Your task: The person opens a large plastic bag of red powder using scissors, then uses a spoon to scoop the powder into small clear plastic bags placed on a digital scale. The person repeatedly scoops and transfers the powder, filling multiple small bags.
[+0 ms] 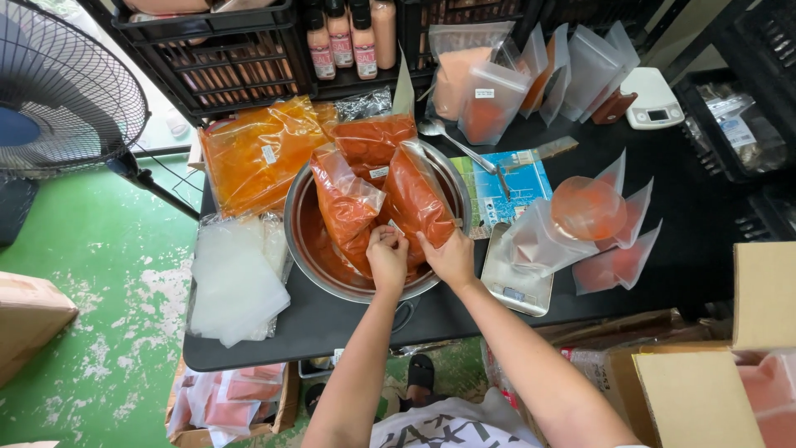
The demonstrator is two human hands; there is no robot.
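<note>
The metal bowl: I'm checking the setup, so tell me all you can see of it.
The round, shiny metal bowl sits upright on the black table, its inside smeared orange-red. Several clear plastic bags of red-orange sauce stand leaning inside it. The left hand and right hand reach over its near rim onto the bags. A stack of clear empty bags lies beside it.

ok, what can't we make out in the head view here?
- Left hand fingers: curled into the bowl, so what they pinch is hidden.
- Right hand palm: pressed on a red sauce bag, grip unseen.
- Bowl bottom: covered by bags.
- Scale display: too small.
- Fan: cut off by the left edge.
</note>
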